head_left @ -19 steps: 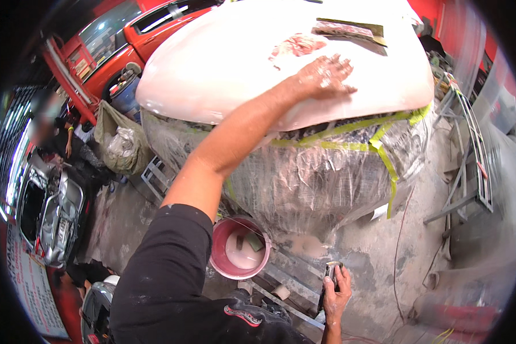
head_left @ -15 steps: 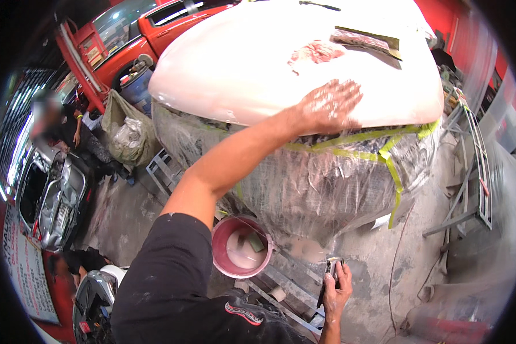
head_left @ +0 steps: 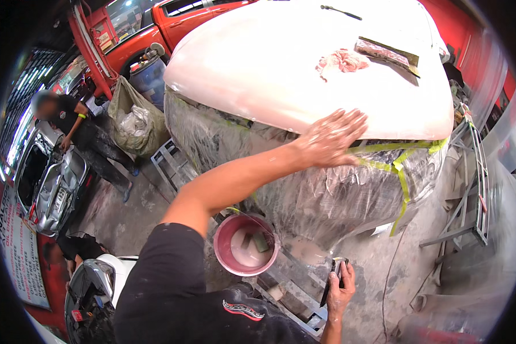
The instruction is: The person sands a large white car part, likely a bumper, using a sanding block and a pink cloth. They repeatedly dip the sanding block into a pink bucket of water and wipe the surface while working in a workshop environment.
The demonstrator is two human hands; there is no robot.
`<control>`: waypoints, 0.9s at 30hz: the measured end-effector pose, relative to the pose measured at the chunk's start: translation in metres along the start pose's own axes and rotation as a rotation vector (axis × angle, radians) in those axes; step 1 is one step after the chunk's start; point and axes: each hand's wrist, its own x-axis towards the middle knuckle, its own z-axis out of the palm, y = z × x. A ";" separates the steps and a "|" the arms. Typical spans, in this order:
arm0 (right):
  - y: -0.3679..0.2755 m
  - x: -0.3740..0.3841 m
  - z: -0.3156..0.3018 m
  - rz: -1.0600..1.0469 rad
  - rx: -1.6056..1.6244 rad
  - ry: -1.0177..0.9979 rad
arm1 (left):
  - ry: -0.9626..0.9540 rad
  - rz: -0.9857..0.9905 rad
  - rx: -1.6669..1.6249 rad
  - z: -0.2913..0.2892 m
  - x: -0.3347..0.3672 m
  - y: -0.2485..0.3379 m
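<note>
My left hand (head_left: 335, 137) lies flat with fingers stretched out along the near edge of a pale pink, wet-looking car hood (head_left: 241, 69). Pale residue marks its skin. Lower down, my right hand (head_left: 342, 291) is closed round a dark, flat sanding block (head_left: 337, 266), held away from the hood. On the hood rest a crumpled pink cloth (head_left: 343, 61), a long block with dark sheet material (head_left: 387, 54) and a thin black tool (head_left: 341, 12). Plastic sheeting (head_left: 321, 198) covers the car's front below the hood, held by yellow-green tape (head_left: 404, 192).
A red bucket (head_left: 218, 254) with cloudy liquid and a greenish pad stands below my left arm, by a metal frame (head_left: 295, 307). A metal stand (head_left: 479, 172) is at right. A person (head_left: 77, 123) stands at left near a sack (head_left: 133, 123); another person (head_left: 80, 252) bends over a white car.
My left hand has slid down toward me, to the hood's near edge. The view has shifted a little, and my right hand keeps its grip on the block.
</note>
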 end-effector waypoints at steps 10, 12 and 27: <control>-0.034 -0.021 0.026 0.001 -0.087 0.132 | -0.017 -0.211 -0.224 0.037 0.167 -0.016; -0.030 -0.022 0.031 -0.035 -0.160 0.117 | -0.074 -0.183 -0.269 0.028 0.151 0.002; -0.094 0.028 0.045 -0.344 -0.206 0.241 | 0.015 0.177 0.274 0.002 -0.045 0.004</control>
